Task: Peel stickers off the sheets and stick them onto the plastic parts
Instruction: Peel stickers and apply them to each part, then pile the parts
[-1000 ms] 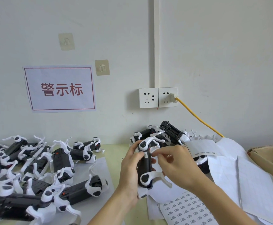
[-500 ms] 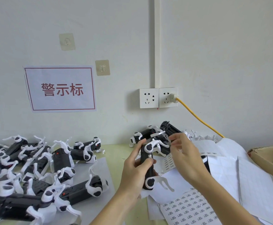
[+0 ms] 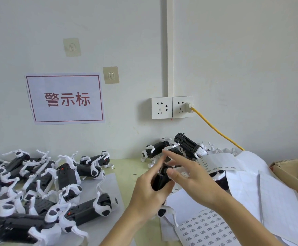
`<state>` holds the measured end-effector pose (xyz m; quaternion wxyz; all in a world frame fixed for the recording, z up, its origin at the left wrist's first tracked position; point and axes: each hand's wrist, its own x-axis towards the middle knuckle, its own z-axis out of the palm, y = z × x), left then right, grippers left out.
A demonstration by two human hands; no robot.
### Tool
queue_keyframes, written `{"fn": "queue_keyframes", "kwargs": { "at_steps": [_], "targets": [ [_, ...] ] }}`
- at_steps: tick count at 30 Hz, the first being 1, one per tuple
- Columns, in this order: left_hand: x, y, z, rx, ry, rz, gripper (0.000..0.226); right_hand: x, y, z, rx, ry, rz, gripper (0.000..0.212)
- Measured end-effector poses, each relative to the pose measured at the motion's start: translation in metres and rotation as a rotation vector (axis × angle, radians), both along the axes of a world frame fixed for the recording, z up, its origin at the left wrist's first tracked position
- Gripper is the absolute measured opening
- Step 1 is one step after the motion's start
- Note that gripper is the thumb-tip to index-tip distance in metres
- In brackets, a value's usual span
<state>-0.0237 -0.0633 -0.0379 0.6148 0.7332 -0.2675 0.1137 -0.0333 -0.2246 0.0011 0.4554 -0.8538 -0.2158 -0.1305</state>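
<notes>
- Part [image 3: 159, 180]: black body with white legs, held upright above the counter [image 3: 127, 164], between both hands; a lower white leg shows below the left palm.
- Left hand [image 3: 150, 194]: fingers curled round the part's body, index finger raised along its upper end. Clamped on the part.
- Right hand [image 3: 192, 178]: thumb pressed against the part's side, index finger stretched over its top, remaining fingers loosely extended. A small white label appears to sit near the thumb, but whether it is pinched, already stuck or still on a sheet cannot be told; motion blur.
- Sticker sheet [image 3: 205, 229]: flat at the near edge, below the hands, rows of labels left. A second strip [image 3: 215, 163] is draped just behind the right hand.
- Risk: label placed crooked or creased if the part is rotated in the left grip while pressure is applied by the thumb.
- Risk: weak adhesion if only one edge is pressed; corner lift likely on a curved body.
- Risk: thin white legs bent or snapped if the grip is tightened across them.
- Risk: label stuck to a fingertip and pulled back off on release.
- Risk: draped strip snagged by the right wrist and dragged off the pile.
- Pile of parts [image 3: 43, 185] at left: well apart from the hands, not at risk.
</notes>
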Motion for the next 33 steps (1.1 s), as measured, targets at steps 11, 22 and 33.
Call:
{"fn": "queue_keyframes", "kwargs": {
  "at_steps": [11, 22, 33],
  "targets": [
    [0.001, 0.003, 0.005, -0.035, 0.179, 0.085, 0.045, 0.009, 0.001, -0.007, 0.03, 0.013, -0.101, 0.023],
    [0.009, 0.003, 0.007, -0.437, 0.379, 0.167, 0.021, 0.016, -0.003, -0.008, 0.487, 0.098, -0.309, 0.02],
    [0.011, 0.001, 0.007, -0.613, 0.391, 0.181, 0.026, 0.009, 0.008, -0.002, 0.529, 0.117, -0.245, 0.024]
  ]
}}
